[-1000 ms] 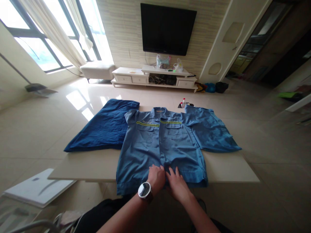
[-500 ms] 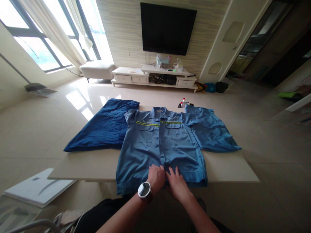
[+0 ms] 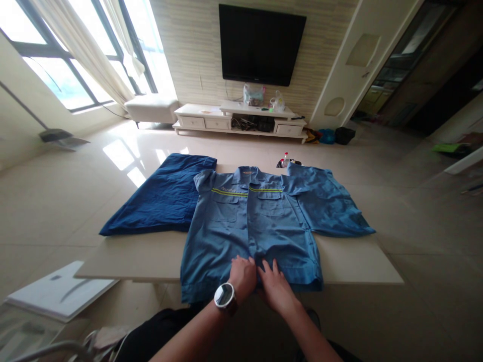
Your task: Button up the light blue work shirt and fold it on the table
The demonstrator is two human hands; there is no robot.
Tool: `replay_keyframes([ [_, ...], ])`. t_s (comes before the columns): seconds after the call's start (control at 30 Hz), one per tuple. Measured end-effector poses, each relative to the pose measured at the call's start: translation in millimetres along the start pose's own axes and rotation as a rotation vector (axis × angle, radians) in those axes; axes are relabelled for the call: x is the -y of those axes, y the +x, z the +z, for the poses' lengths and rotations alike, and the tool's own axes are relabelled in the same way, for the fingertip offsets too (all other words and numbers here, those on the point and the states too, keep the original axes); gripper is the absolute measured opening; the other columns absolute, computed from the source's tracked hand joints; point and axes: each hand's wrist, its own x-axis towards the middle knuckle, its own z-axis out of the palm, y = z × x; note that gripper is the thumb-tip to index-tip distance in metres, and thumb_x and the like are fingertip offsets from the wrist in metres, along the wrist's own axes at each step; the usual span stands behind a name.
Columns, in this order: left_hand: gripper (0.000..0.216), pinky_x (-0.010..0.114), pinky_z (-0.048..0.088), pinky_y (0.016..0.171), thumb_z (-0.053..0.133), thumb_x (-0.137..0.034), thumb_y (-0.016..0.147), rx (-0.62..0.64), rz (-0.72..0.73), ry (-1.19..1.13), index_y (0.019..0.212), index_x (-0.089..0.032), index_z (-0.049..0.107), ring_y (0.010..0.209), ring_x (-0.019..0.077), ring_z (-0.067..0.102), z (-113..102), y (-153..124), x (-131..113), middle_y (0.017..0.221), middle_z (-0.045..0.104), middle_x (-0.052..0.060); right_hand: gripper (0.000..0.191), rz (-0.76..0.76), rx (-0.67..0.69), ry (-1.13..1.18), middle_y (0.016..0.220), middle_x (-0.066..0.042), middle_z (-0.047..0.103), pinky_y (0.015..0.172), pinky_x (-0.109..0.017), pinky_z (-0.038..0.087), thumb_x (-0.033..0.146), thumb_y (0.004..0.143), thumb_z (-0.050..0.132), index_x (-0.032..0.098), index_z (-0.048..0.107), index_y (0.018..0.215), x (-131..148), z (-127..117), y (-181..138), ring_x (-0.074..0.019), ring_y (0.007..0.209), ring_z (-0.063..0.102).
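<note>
Sunlit living room with a glossy pale tiled floor (image 3: 377, 216); in the near middle, one cream rectangular tabletop (image 3: 132, 256). Spread face up across its centre, hem past the near edge: one light-blue cloth work shirt (image 3: 226, 234), collar (image 3: 238, 176) to the far side. Probably light, soft and limp, perhaps a little stiffer at the collar and along the front placket (image 3: 248, 221); not fragile, hardly slippery, but easily creased. Best gripped, by judgement, at the shoulders or the two near hem corners. Two flapped chest pockets (image 3: 225, 207) and two yellow-green striped bands (image 3: 230, 193), one on each front.

At the placket's near end, the bare left hand (image 3: 243, 275), fingers curled against the cloth, with one round silver-rimmed wristwatch (image 3: 224, 295). Just beside, to the right, the bare right hand (image 3: 277, 289), fingers extended and spread over the hem, thumb hidden. Cloth pinched or merely touched: impossible to tell for either hand.

Touching the shirt, two more garments: to the left, one dark-blue folded cloth garment (image 3: 162, 198); to the right, one medium-blue folded cloth garment (image 3: 328, 203).

Farther out, one low white wooden cabinet (image 3: 202, 110) with three visible drawers, one black flat television (image 3: 262, 45) above, and far left, one white upholstered bench (image 3: 151, 108).
</note>
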Motion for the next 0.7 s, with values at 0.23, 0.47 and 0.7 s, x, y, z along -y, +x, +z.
replay_keyframes([
  [0.23,0.050,0.048,0.053,0.099,0.049,-0.025,0.098,-0.009,0.007,0.036,0.142,-0.002,0.058,0.121,0.0392,0.067,4.8,1.5,0.3,0.127,0.066,0.033,0.067,-0.001,-0.019,-0.007,0.168,-0.014,0.034,0.113,-0.055,0.044,0.020,0.092,0.058,0.023,0.045,0.158,-1.8,4.0,1.8,-0.0485,0.154,0.025],
  [0.47,0.054,0.049,0.051,0.102,0.048,-0.023,0.099,0.011,-0.015,0.052,0.148,-0.002,0.053,0.127,0.0406,0.064,4.7,1.9,-1.0,0.136,0.061,0.036,0.067,0.001,-0.011,-0.016,0.169,-0.014,0.033,0.113,-0.057,0.044,0.021,0.092,0.060,0.023,0.045,0.158,-2.4,6.1,3.2,-0.0495,0.154,0.025],
  [0.7,0.053,0.050,0.051,0.102,0.048,-0.023,0.099,0.016,-0.004,0.047,0.147,0.000,0.053,0.126,0.0407,0.064,5.6,2.2,-1.8,0.133,0.063,0.036,0.069,-0.006,-0.012,-0.012,0.168,-0.015,0.033,0.113,-0.057,0.044,0.019,0.091,0.060,0.021,0.045,0.158,-1.2,1.8,1.3,-0.0512,0.153,0.025],
])
